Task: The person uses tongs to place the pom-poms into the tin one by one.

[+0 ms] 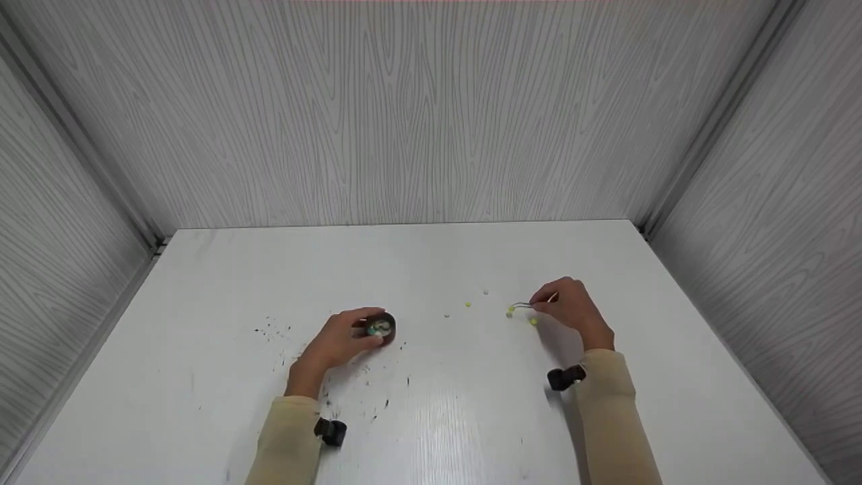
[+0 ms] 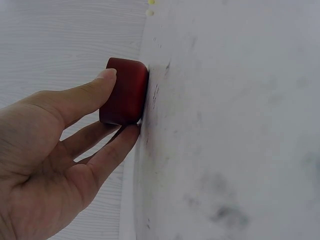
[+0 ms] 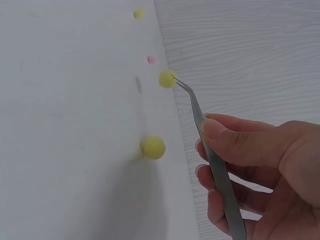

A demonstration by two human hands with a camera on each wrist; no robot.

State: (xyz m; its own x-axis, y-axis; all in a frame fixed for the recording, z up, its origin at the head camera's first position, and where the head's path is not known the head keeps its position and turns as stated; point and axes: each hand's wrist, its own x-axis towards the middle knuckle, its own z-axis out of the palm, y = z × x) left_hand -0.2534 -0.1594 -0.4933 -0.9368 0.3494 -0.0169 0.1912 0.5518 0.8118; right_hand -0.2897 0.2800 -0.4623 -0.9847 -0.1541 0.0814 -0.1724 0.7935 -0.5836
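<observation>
On the left of the table, my left hand holds a small round cup between thumb and fingers. Its outside is dark red in the left wrist view, and small pale and green pieces show inside. The cup's base is right at the table surface. My right hand grips bent-tip metal tweezers, thumb on one side and fingers behind. The tweezer tips meet a small yellow ball. A second yellow ball lies on the table near them.
A pink ball and another yellow ball lie farther off. Pale balls are scattered between the hands. Dark specks mark the white table around the left hand. Grey wood-grain panels stand behind and at both sides.
</observation>
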